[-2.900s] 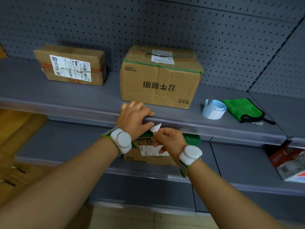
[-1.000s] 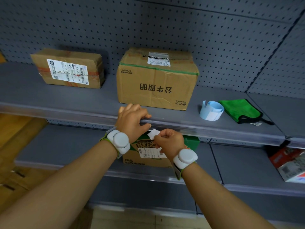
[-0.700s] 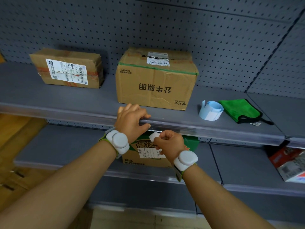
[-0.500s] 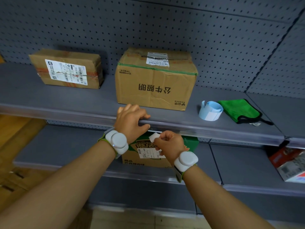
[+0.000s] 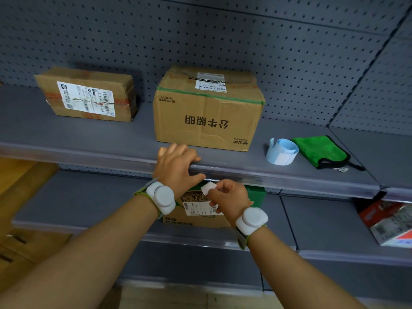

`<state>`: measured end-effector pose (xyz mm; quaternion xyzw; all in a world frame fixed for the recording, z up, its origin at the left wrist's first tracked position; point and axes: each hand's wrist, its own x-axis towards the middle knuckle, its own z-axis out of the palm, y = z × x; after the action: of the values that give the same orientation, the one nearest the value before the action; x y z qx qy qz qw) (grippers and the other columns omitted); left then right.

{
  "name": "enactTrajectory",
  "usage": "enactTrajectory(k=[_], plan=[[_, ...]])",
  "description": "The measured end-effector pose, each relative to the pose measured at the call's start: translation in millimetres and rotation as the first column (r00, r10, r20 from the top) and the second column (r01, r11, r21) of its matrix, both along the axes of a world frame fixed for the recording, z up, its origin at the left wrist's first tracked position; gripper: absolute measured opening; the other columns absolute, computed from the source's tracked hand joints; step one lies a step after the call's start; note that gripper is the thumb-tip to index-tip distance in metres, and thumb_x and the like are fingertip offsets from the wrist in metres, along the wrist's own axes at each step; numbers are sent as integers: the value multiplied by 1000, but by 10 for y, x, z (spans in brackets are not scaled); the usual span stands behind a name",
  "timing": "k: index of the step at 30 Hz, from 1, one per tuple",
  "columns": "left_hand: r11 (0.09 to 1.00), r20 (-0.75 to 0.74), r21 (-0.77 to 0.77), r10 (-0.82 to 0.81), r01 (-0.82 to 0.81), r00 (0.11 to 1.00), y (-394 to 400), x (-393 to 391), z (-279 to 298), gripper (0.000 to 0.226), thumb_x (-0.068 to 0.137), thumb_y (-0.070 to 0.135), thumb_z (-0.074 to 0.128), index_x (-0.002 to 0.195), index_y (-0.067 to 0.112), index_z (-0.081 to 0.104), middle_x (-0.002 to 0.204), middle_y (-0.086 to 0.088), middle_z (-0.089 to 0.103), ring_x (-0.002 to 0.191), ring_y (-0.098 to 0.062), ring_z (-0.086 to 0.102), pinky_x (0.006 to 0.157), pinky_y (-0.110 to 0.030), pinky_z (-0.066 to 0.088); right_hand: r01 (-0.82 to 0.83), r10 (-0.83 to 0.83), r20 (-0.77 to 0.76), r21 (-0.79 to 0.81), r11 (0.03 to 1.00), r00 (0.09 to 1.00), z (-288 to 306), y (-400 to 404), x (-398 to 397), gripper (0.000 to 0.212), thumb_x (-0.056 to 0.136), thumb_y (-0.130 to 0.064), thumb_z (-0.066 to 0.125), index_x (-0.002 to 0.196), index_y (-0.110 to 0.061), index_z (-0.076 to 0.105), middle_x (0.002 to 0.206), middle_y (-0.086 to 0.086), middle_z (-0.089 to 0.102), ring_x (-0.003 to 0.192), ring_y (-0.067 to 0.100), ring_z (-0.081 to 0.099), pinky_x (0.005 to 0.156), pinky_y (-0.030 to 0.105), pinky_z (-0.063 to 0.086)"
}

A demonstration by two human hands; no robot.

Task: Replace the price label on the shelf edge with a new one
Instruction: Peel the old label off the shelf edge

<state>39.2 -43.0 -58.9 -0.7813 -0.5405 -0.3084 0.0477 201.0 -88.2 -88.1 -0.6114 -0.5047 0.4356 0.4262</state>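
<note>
Price label (image 5: 208,188), a small white slip of thin paper with one corner bent, is being pinched in the closed fingertips of the right hand (image 5: 227,196), just below the shelf edge (image 5: 278,177) and touching or nearly touching the left thumb. Whether this slip is the old label or the new one cannot be told; judging by its position, it is not seated in the strip, so the replacement is looking unfinished. Left hand (image 5: 176,166) is curling over the shelf edge, gripping it, with fingers lying on top. That edge is showing as a glossy, clear plastic channel on a matte grey metal shelf. Farther back, a curled roll of pale blue labels (image 5: 281,152) is sitting beside a soft green cloth (image 5: 318,150). Behind, two creased cardboard boxes (image 5: 207,114) are standing against a perforated grey back panel (image 5: 245,41).
</note>
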Motion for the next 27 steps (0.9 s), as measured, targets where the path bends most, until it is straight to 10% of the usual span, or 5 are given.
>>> enactTrajectory(k=[22,27], plan=[[998,7,-23,-65,65,998,0,-38,-12,24,69,36,67,86,21,58,85,5,55,89,-23,50,78,-30,22,7,-6,-53,27,1000,999,72,-48,7,9,81,-3,65,73,-8,64,72,18,68,50,12,59,40,25,44],[972,214,-146,-151,184,965,-9,-148,139,23,88,33,52,102,24,66,98,4,56,99,-16,45,84,-30,29,-19,22,-105,31,999,994,148,-75,-34,15,82,-1,63,82,-15,69,72,8,69,55,13,62,40,23,46]])
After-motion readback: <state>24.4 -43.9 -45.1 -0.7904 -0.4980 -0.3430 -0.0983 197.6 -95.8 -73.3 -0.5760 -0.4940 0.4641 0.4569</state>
